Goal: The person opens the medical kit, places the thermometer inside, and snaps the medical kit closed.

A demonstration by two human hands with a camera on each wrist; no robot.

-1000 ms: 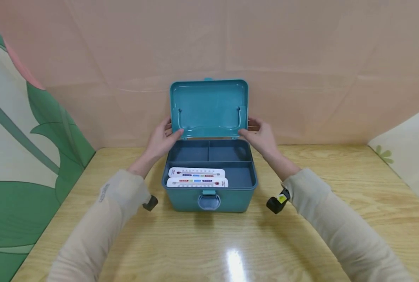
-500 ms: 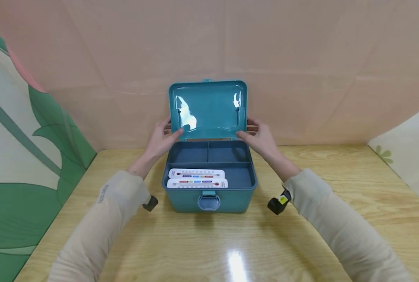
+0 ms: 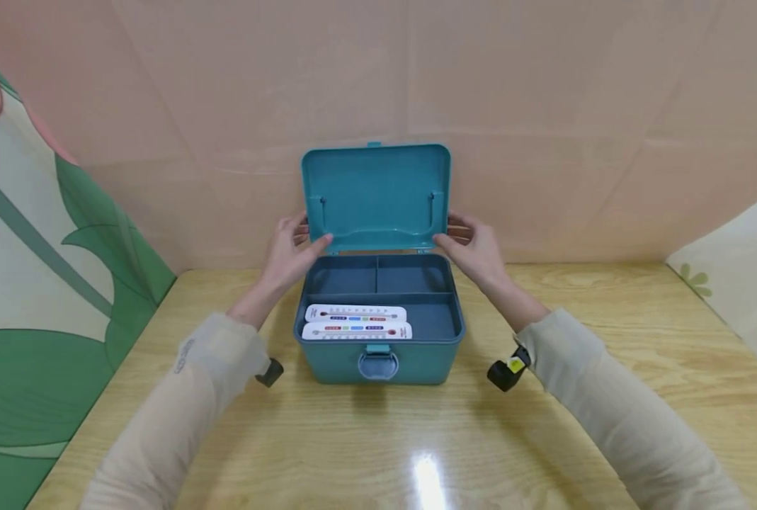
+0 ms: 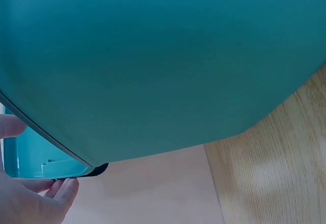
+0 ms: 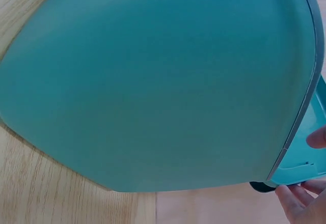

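A teal storage box (image 3: 378, 365) stands on the table with its lid (image 3: 376, 188) raised at the back. My left hand (image 3: 287, 253) grips the lid's lower left edge, thumb on the inner face and fingers behind. On the opposite edge my right hand (image 3: 476, 251) holds the lid the same way. Two white thermometers (image 3: 355, 314) lie side by side in the box's front compartment, toward the left. Both wrist views are mostly filled by the box's side wall (image 4: 168, 71), with the left fingers (image 4: 63, 193) and right fingers (image 5: 293, 201) at the lid's rim.
Two smaller compartments (image 3: 342, 275) sit behind the front one, split by a divider. A round latch (image 3: 378, 365) hangs on the box's front. The wooden table (image 3: 327, 446) meets a pinkish wall covering (image 3: 544, 142) behind the box. A leaf-patterned panel (image 3: 27, 368) borders the left.
The lid has tilted slightly between frames, its bright reflections coming and going. Both hands keep their hold at the lid's sides, and the thermometers stay in place.
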